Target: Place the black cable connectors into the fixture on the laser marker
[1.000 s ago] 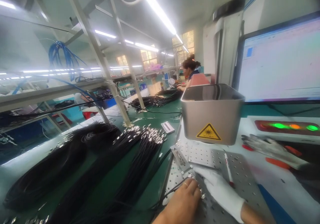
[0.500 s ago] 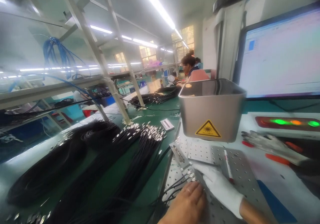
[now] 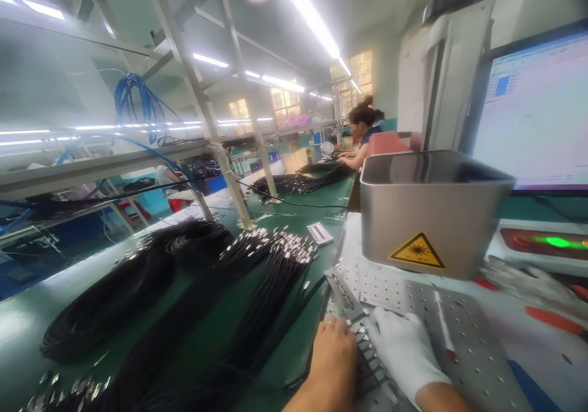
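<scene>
I see my left hand point(image 3: 333, 363) lying bare and flat, fingers stretched forward and together, pressing down on a row of small metal-tipped cable ends point(image 3: 367, 354) at the near edge of the perforated metal plate point(image 3: 468, 338). My right hand point(image 3: 407, 354), in a white glove, lies just beside it, also spread flat with the palm down, touching the same row from the other side. Neither hand is closed around anything; both simply rest on the cable ends, which lie between them and partly under the fingers (how many ends there are I cannot tell).

On the plate, just right of the gloved hand, lies a thin white pen with a red tip point(image 3: 444, 326). Behind the plate stands an open grey metal box point(image 3: 432, 213) bearing a yellow laser warning label point(image 3: 417, 250); its inside is dark and I cannot tell what it holds. Left of the plate, on the green table point(image 3: 215, 332), lie long bundles of black cables point(image 3: 257, 289) with shiny tips. Right of the box a monitor point(image 3: 542, 112) glows.
</scene>
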Action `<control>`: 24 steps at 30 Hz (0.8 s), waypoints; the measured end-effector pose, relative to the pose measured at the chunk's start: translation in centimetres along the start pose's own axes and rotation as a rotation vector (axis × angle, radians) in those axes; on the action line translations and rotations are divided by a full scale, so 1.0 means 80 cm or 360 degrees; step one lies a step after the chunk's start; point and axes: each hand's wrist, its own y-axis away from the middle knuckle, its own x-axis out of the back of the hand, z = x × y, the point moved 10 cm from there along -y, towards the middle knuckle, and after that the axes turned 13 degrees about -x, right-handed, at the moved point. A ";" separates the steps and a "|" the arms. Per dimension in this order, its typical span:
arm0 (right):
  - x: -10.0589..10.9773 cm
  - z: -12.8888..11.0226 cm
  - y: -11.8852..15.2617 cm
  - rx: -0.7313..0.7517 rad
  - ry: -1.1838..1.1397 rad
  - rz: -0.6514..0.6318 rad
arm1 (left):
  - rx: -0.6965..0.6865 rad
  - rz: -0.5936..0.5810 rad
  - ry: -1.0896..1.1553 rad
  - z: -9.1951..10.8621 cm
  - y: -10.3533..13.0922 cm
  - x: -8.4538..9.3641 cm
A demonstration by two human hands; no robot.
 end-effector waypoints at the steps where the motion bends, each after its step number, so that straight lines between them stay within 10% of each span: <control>1: -0.001 -0.005 0.001 0.0025 0.0042 -0.0016 | 0.0015 -0.0002 0.0003 -0.001 -0.005 -0.006; 14: -0.009 -0.012 0.003 0.0048 0.0194 -0.0175 | 0.0039 -0.0232 -0.0004 0.007 -0.016 -0.043; 24: 0.008 -0.012 0.000 0.0070 0.0114 -0.0041 | 0.0022 -0.0114 0.0021 0.001 -0.020 -0.001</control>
